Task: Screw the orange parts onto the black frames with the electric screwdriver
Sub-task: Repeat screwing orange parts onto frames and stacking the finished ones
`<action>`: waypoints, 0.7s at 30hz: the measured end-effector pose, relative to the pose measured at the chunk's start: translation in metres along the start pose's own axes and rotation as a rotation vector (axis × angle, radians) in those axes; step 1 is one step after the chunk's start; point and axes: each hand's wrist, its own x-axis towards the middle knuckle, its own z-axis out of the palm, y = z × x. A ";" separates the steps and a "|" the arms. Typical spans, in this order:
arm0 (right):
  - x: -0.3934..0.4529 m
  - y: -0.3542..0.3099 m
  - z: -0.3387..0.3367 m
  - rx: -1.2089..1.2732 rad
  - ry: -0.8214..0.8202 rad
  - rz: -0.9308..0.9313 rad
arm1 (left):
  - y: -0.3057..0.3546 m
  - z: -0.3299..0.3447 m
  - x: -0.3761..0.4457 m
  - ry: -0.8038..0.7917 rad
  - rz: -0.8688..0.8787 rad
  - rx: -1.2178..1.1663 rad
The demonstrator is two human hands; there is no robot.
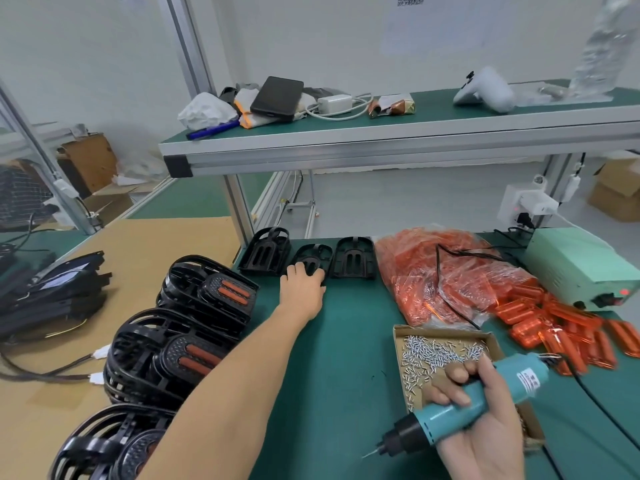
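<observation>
Left hand (302, 285) stretched far across the green worktop (339, 358), resting on the middle black frame (313, 259) of three laid in a row at the back edge; its fingers (298, 270) curl over the near rim, so it appears to be taking hold, though how firm the hold is cannot be told. The other two bare frames sit at either side, one to the left (266, 251), one to the right (353, 258), close but apart. Right hand (485, 420) near the body, fingers (446, 394) wrapped round the teal electric screwdriver (467, 407), bit pointing down-left and clear of the worktop, cord trailing off right. Just behind it, a shallow cardboard tray of screws (436, 353). Orange parts: a clear bag (440, 278) full of them at the back right, plus a loose heap (554, 327) spilled beside the power box (581, 265). Finished frames with orange inserts (204, 299) stacked on the left edge. Judged step: fetching a fresh frame to start another unit; no orange part is on it yet and no screw is on the bit. Next move likely calls for drawing the frame toward the near middle of the worktop, seating an orange part in it, then picking a screw. The right hand is occupied by the driver, so part and screw handling probably falls to the left.
</observation>
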 end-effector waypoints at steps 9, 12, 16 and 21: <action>-0.016 0.007 -0.002 0.011 0.078 0.000 | 0.005 -0.026 -0.037 0.376 -0.199 -0.427; -0.025 0.006 0.002 0.029 0.058 0.023 | 0.007 -0.052 -0.059 0.449 -0.385 -0.678; -0.038 0.003 0.003 0.026 0.018 0.021 | 0.015 -0.083 -0.115 0.492 -0.541 -1.054; -0.053 -0.003 -0.008 0.011 0.032 0.001 | 0.027 -0.095 -0.202 0.393 -0.749 -1.629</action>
